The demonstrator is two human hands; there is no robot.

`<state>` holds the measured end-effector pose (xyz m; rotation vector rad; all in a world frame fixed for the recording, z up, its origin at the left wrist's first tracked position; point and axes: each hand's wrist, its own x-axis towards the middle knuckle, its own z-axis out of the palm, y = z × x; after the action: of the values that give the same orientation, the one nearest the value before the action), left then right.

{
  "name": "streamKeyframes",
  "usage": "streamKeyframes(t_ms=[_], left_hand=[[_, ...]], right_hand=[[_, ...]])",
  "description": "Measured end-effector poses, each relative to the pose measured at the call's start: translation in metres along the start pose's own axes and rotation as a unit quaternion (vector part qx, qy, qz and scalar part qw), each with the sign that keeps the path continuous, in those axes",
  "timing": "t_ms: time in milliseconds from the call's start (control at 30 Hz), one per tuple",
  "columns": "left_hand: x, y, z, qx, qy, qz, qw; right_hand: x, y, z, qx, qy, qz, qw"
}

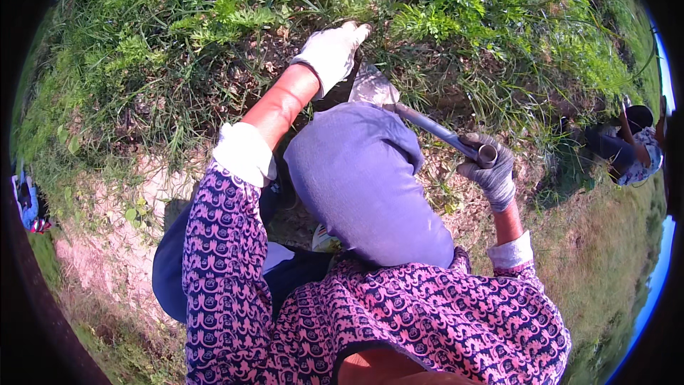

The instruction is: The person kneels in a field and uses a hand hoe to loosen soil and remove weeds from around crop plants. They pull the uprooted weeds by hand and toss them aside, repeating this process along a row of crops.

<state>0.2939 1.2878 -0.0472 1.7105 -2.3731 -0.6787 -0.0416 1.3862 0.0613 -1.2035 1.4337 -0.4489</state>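
Observation:
My left hand (pixel 331 58), in a white work glove, reaches forward to the edge of the green growth. Its fingers are drawn together among the stems, and whatever they hold is hidden. My right hand (pixel 494 173), in a grey, soiled glove, is wrapped round the tubular handle of a small hand spade (pixel 431 126). The spade's flat metal blade (pixel 373 87) points forward and left, close to the left hand and just beyond my knee. Feathery-leaved green plants (pixel 434 18) and grass (pixel 192 93) stand in front of both hands.
My bent knee (pixel 356 171) in blue trousers lies between my arms. Dry, littered soil (pixel 114 242) runs along the growth. Another person (pixel 634 144) crouches at the far right, and a blue-clad figure (pixel 28 203) is partly visible at the far left.

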Motion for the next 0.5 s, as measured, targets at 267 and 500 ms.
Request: streamKeyframes(t_ms=[267,500], left_hand=[[0.010,0.014,0.039,0.021,0.026,0.038,0.999],[-0.017,-0.035,0.105,-0.142,0.138,0.037,0.979]], right_hand=[[-0.038,0.010,-0.057,0.013,0.086,0.001,0.996],[-0.029,0.000,-0.056,-0.010,0.109,-0.020,0.994]])
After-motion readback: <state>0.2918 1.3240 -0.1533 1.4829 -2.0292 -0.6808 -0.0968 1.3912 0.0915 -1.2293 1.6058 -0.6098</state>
